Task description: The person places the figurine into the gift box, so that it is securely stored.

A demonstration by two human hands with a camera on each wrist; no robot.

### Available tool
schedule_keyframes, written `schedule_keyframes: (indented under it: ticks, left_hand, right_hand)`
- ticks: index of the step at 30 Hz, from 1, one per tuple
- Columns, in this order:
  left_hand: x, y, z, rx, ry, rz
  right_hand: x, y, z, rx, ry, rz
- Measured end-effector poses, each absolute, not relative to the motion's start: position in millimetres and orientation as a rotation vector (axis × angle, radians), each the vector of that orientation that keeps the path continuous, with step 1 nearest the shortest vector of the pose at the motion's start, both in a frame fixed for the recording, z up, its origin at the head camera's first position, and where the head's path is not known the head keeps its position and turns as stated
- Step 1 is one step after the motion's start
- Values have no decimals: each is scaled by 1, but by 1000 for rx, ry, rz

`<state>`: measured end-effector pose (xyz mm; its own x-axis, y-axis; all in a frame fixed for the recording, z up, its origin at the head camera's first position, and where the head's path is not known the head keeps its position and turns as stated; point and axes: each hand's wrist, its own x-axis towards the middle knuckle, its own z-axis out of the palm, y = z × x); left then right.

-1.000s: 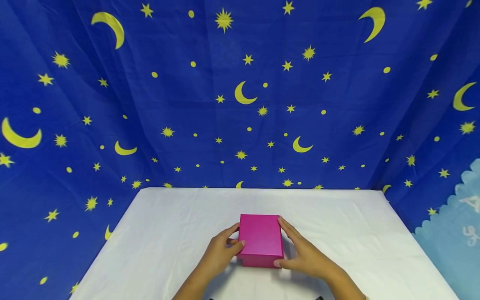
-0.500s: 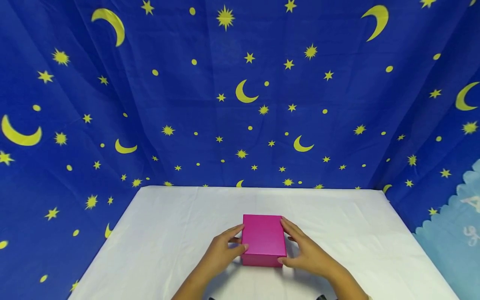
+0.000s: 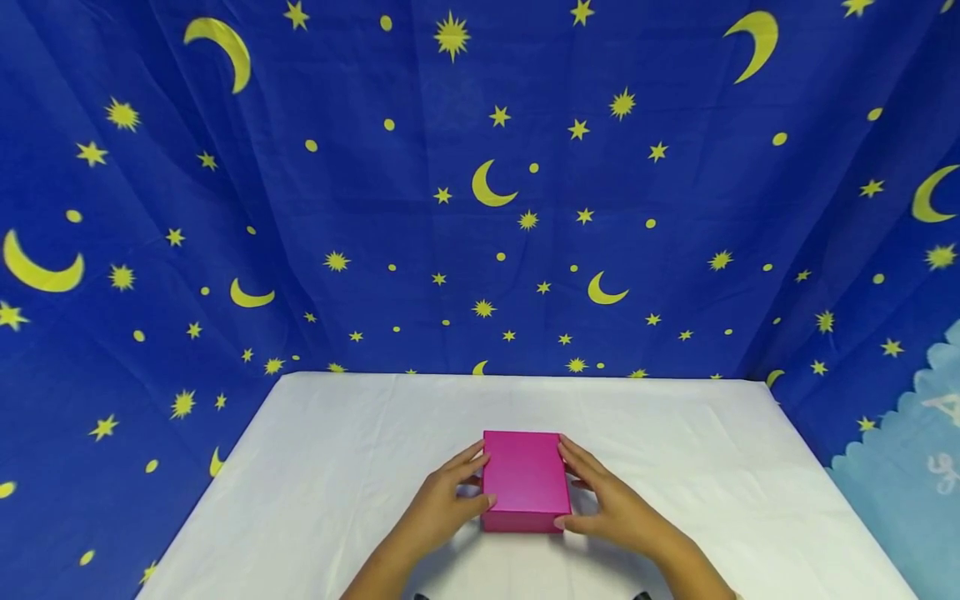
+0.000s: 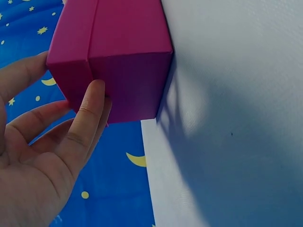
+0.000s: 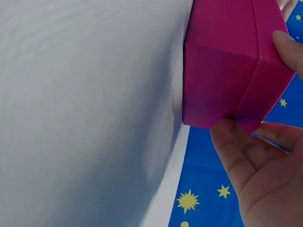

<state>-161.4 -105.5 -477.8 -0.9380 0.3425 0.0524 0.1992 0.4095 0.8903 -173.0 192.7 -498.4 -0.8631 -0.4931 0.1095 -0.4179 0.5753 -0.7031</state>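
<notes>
A magenta box stands upright on the white table cover, its flat lid [image 3: 525,472] facing up. In the wrist views a straight seam separates the lid from the deeper box base [image 4: 132,85]. My left hand [image 3: 441,505] holds the lid from the left, thumb at the near corner and fingers spread along the side. From the right, my right hand [image 3: 618,510] holds it likewise, its thumb at the near right corner. In the right wrist view, fingertips [image 5: 225,130] touch the box side around the seam.
A white cover [image 3: 360,433] lies over the table. Behind and on both sides hangs a blue cloth [image 3: 375,208] with yellow moons and stars. A light blue scalloped piece [image 3: 900,483] with white lettering is at the right edge.
The lid stood raised and slightly skewed over the base one second ago; now it sits lower and squarer on it. It shifted right, then slightly back left, with both hands staying on it.
</notes>
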Motion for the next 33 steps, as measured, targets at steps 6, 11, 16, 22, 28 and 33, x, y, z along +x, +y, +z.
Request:
schedule_keyframes:
  ticks: [6,11,16,22,28,33]
  left_hand:
    - [-161,-105,-478,495,2514,1533]
    - [-161,-106,-480,547,2532,1502]
    - [-161,-107,-481,569,2541,1458]
    - [-159,-108,-481,595,2602,1364]
    - [-161,-109,-481,560,2611,1333]
    - [-165,-110,-483,501,2621,1390]
  right_hand:
    - [-173,193,-499,-732,2706,-1126]
    - [-172,193,-500,-714,2723,-1091]
    - [-171,191,-500,-708,2732,-1071]
    - [-172,190,-500,-709,2735,-1052]
    - [-174,189,-501,-717,2744,-1068]
    - [-175,188,-498,-710,2701,-1211]
